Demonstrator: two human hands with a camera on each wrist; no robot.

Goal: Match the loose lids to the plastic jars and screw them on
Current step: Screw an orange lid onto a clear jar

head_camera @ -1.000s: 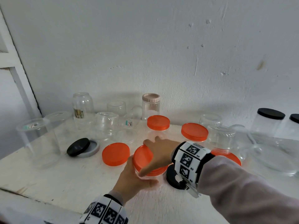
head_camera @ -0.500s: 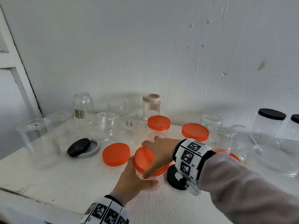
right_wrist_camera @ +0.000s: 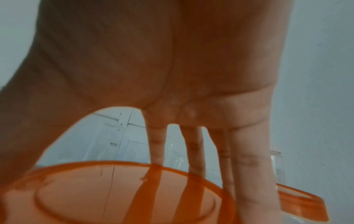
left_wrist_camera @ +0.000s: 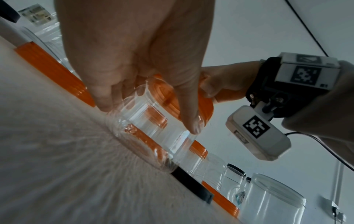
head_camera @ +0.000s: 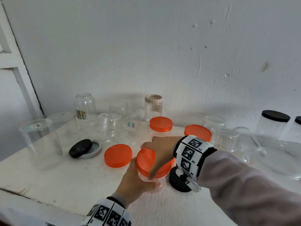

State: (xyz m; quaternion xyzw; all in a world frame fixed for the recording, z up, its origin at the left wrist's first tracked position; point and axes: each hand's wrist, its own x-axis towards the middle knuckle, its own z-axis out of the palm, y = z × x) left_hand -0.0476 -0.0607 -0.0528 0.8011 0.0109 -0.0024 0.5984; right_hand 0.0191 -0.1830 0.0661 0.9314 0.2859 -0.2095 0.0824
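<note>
While the white surface (head_camera: 48,180) spreads wide under a scatter of clear jars and loose lids, the work sits at its near middle, where a small clear jar (left_wrist_camera: 153,136) stands upright, its axis vertical. The left hand (head_camera: 133,181) wraps the jar's wall from the near-left side, fingers (left_wrist_camera: 107,97) and thumb curled round it. The right hand (head_camera: 161,149) reaches in from the right and arches over the top, fingers (right_wrist_camera: 247,174) spread down and gripping the rim of the orange lid (right_wrist_camera: 114,197) sitting on the jar's mouth. A spare orange lid (head_camera: 118,155) lies just left. The twist looks unfinished.
</note>
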